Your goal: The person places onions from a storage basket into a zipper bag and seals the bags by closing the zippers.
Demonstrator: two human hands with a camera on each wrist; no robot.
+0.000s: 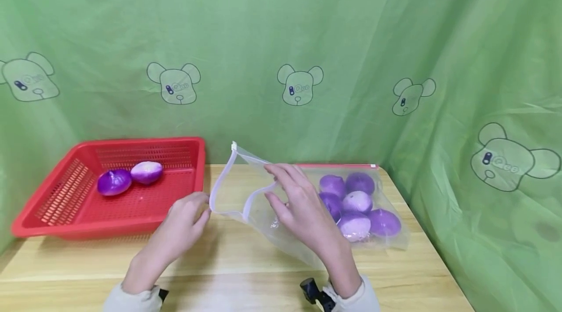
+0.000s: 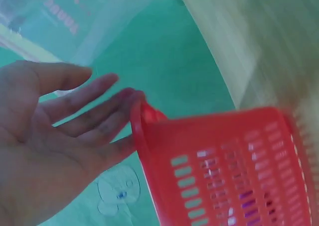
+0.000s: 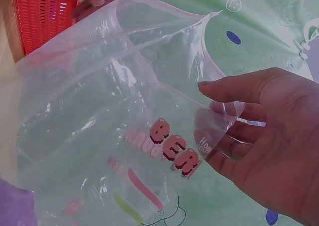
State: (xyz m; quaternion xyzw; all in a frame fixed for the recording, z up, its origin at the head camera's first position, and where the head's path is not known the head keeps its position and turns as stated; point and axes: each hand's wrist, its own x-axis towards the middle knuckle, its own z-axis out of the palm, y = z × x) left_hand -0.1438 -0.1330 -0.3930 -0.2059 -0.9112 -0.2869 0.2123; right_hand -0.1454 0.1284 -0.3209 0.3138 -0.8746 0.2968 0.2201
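Observation:
A clear zip bag [image 1: 263, 221] with a white slider stands tilted, its mouth gaping, between the two hands. The right hand [image 1: 296, 202] holds the bag's edge at the right side of the mouth, fingers behind the plastic and thumb in front in the right wrist view. At the mouth's left corner is the left hand [image 1: 186, 219]; its fingers are extended beside the rim of the red basket [image 2: 219, 151] in the left wrist view, with nothing gripped. Two purple onions [image 1: 114, 182] lie inside that basket.
A second zip bag [image 1: 397, 190] with a red closure lies flat at the right, holding several purple onions [image 1: 385, 222]. Both bags and the basket are on a wooden table [image 1: 246, 278]. Green curtains [image 1: 246, 19] with bear drawings hang behind and to the sides.

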